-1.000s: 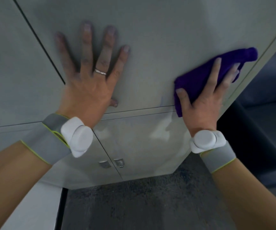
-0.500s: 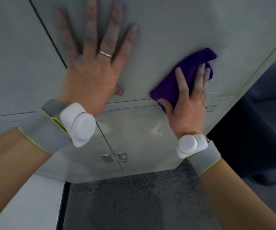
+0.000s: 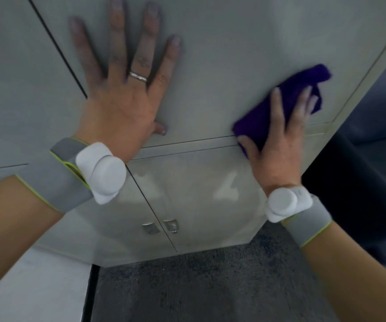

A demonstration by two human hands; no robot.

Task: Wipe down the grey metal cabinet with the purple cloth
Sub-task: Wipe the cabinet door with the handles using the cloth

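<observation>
The grey metal cabinet fills the upper view, its upper door panel in front of me and a lower pair of doors beneath it. My left hand lies flat on the upper panel with fingers spread straight, a ring on one finger. My right hand presses the folded purple cloth flat against the panel's lower right part, fingers straight on top of it. The cloth's lower edge reaches the seam between the upper and lower doors.
Two small metal handles sit on the lower doors. Dark speckled carpet lies below. A dark blue object stands to the right of the cabinet. A white surface is at lower left.
My right hand swept the cloth leftwards along the panel, then back to the right. My left hand stayed flat on the cabinet.
</observation>
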